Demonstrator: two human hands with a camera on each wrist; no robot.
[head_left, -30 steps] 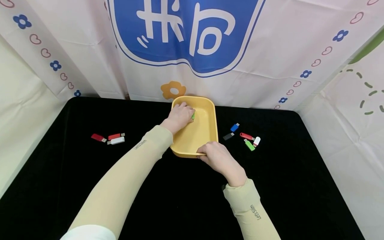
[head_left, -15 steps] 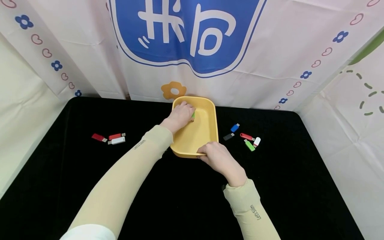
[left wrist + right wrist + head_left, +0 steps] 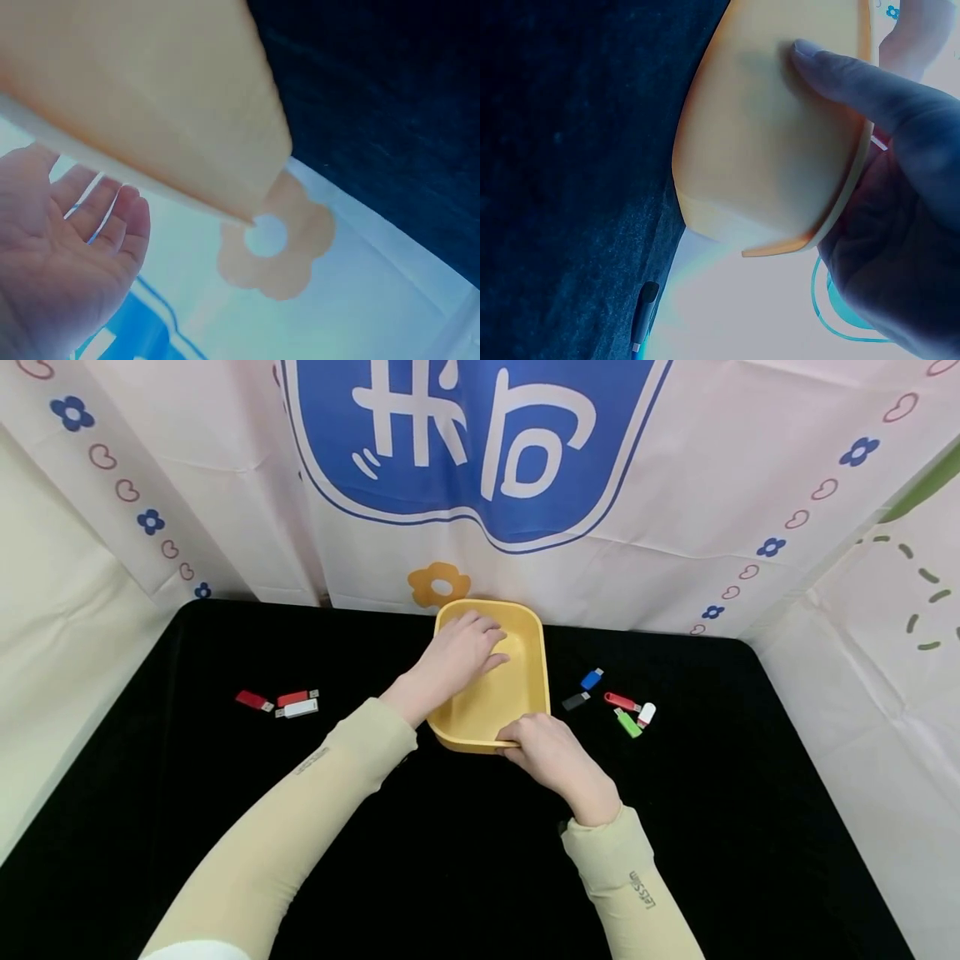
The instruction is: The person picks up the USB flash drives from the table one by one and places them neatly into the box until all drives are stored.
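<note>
A yellow rectangular tray point(image 3: 495, 697) stands at the back middle of the black table. My right hand point(image 3: 551, 760) grips its near rim; in the right wrist view the thumb point(image 3: 840, 71) lies on the outer wall and the fingers go over the rim. My left hand point(image 3: 463, 652) is over the tray's far left part, fingers loosely spread. The left wrist view shows that palm point(image 3: 67, 262) with nothing in it, beside the tray's wall point(image 3: 165, 90). The tray floor under the left hand is hidden in the head view.
Left of the tray lie a dark red USB stick point(image 3: 252, 700), a red one point(image 3: 294, 698) and a white one point(image 3: 300, 708). To its right are blue point(image 3: 591, 679), black point(image 3: 576, 701), red point(image 3: 621, 701), green point(image 3: 628, 723) and white point(image 3: 647, 715) sticks. A printed curtain point(image 3: 660, 577) hangs behind.
My left hand has let go of the green USB stick inside the tray, lifted a little and spread its fingers. The right hand keeps its grip on the rim. The head view has shifted slightly.
</note>
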